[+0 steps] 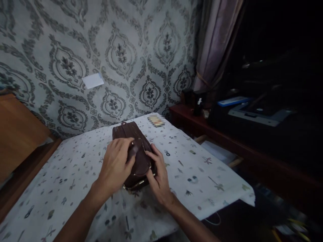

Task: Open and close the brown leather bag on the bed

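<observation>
A dark brown leather bag (139, 165) with gold-coloured zips lies lengthwise on the cloth-covered table. Over its left side reaches my left hand (116, 161), with a gap between thumb and index finger above the bag's front. A pale blurred spot shows in that gap; I cannot make out what it is. My right hand (159, 178) grips the bag's right edge, thumb near the lower end and fingers along the zipped side. At the bag's far end a strap with a round snap button (123, 123) is visible.
The white patterned tablecloth (202, 188) hangs over the table's right edge. A small pixelated item (156, 120) lies at the far corner. Right of it stands a reddish shelf (214, 126) with a small bottle (199, 102). An orange-brown panel (20, 131) rises at left; patterned wall (121, 53) behind.
</observation>
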The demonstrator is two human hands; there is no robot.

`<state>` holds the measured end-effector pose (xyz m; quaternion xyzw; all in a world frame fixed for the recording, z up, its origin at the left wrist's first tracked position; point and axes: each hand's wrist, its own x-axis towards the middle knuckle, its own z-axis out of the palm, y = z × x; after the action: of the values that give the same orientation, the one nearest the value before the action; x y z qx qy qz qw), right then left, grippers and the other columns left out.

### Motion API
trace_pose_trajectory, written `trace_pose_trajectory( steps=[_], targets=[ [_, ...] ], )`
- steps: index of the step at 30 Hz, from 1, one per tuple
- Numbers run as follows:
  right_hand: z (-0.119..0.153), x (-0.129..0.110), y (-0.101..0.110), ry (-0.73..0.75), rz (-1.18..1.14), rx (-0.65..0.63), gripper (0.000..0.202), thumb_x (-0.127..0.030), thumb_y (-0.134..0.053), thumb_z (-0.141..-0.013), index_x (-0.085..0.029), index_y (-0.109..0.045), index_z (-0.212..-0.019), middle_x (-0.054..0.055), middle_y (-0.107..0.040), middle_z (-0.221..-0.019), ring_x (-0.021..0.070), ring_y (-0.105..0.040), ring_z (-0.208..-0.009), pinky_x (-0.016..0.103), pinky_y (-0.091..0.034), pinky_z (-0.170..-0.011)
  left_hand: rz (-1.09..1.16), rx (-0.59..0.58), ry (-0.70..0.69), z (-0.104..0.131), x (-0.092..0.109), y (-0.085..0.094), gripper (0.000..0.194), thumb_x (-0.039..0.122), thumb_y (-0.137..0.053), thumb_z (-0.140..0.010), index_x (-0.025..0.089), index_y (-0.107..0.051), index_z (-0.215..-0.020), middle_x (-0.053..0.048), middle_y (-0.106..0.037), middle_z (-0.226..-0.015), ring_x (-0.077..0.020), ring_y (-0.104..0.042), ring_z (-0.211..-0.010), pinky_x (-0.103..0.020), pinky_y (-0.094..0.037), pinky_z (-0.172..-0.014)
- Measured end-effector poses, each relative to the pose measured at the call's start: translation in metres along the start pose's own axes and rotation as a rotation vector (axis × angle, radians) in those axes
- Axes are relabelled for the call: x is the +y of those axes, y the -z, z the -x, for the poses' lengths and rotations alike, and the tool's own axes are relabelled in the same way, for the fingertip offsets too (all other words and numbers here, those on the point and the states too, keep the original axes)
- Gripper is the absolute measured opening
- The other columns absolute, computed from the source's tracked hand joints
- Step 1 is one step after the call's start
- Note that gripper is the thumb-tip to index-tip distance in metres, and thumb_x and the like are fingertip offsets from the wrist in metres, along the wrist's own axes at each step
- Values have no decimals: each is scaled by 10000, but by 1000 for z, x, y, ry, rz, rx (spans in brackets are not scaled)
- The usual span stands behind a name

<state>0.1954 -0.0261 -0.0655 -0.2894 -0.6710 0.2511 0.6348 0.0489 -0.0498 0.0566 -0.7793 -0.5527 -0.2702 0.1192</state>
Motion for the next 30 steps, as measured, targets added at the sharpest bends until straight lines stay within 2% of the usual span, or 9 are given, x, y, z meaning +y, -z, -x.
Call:
trace_pose_trajectory(
  steps=[2,5,11,15,19,24,30],
  targets=[
    [2,1,0,-34,12,6,462,-253,-493,-990,-259,-447,-1450,120,-387,-1593,279,-361,-1501,515,-373,-1198,-59,-69,-19,-12,7,-3,332,161,-575,-903,177,-568,-1234,-90,-678,-1159,-291,-586,-1112,-442,-466,-954],
    [4,3,1,-70,23,13,486,-253,-501,-988,-251,-415,-1467,124,-383,-1596,275,-363,-1500,505,-370,-1203,-138,-151,21,-32,9,-7,260,213,-603,-913,166,-618,-1168,-99,-688,-1131,-319,-588,-1104,-465,-476,-938],
    [5,-1,5,-85,22,-18,414,-238,-433,-999,-240,-479,-1410,119,-410,-1584,269,-370,-1499,488,-372,-1205,-121,-166,69,-54,-6,-17,122,243,-602,-912,154,-667,-963,-99,-691,-1005,-302,-603,-999,-433,-487,-863],
    [4,-2,6,-72,5,-9,438,-206,-444,-977,-237,-492,-1412,123,-414,-1575,260,-375,-1495,487,-359,-1212,-8,-87,89,-54,-12,-24,44,191,-622,-877,173,-662,-872,-63,-692,-904,-265,-599,-932,-391,-467,-835],
    [5,1,6,-43,7,-40,396,-198,-473,-963,-246,-604,-1334,107,-367,-1606,276,-366,-1499,489,-347,-1216,155,-9,74,-51,-12,-27,109,166,-614,-863,190,-629,-758,-32,-673,-814,-231,-588,-875,-353,-439,-800],
    [6,7,5,-45,24,-49,398,-221,-480,-979,-268,-637,-1341,79,-343,-1631,275,-369,-1500,472,-368,-1208,333,7,56,-48,-12,-27,169,190,-612,-864,193,-616,-695,-16,-644,-753,-201,-583,-823,-323,-424,-759],
    [5,8,4,-34,26,-84,397,-252,-462,-1004,-279,-619,-1368,63,-293,-1660,272,-329,-1523,478,-335,-1229,410,41,45,-39,-8,-26,152,215,-627,-856,197,-635,-706,-23,-674,-793,-194,-606,-845,-312,-446,-768]
  ],
)
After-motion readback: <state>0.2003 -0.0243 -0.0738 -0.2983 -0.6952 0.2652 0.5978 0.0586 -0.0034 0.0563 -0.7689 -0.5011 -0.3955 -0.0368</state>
